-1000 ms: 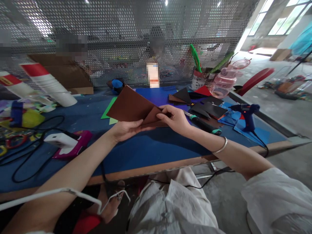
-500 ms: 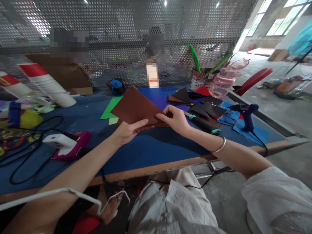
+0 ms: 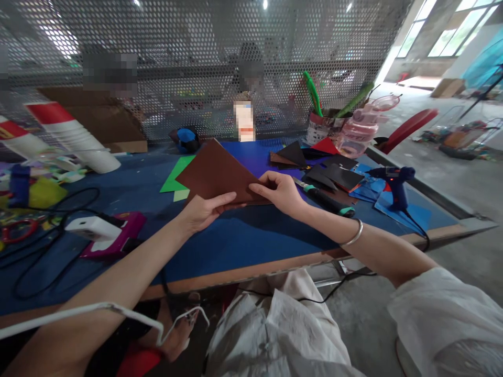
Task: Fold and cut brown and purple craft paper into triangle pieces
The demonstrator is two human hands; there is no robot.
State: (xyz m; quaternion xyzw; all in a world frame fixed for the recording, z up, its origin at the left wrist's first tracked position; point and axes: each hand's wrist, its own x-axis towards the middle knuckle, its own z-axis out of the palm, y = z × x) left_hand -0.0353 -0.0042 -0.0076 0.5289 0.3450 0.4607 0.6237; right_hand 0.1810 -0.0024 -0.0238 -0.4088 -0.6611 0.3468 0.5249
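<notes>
A brown sheet (image 3: 216,170), looking like paper or thin foam, is held tilted above the blue table by both hands. My left hand (image 3: 210,209) grips its lower edge, thumb on top and fingers underneath. At the right corner, my right hand (image 3: 281,191) pinches the sheet between thumb and bent fingers. Behind it lie green sheets (image 3: 175,175) and a dark blue sheet (image 3: 243,157), partly covered. A utility knife (image 3: 328,199) with a black and teal handle rests just right of my right hand.
Black scraps (image 3: 334,175) and a blue glue gun (image 3: 396,186) lie to the right. Behind them stand a pink bottle (image 3: 357,133) and a tool pot (image 3: 316,131). A purple power strip (image 3: 118,235), cables and stacked paper cups (image 3: 74,136) occupy the left. A perforated metal screen (image 3: 196,68) rises behind.
Both hands keep the same hold on the brown sheet. The whole view has shifted very slightly; nothing else visibly differs.
</notes>
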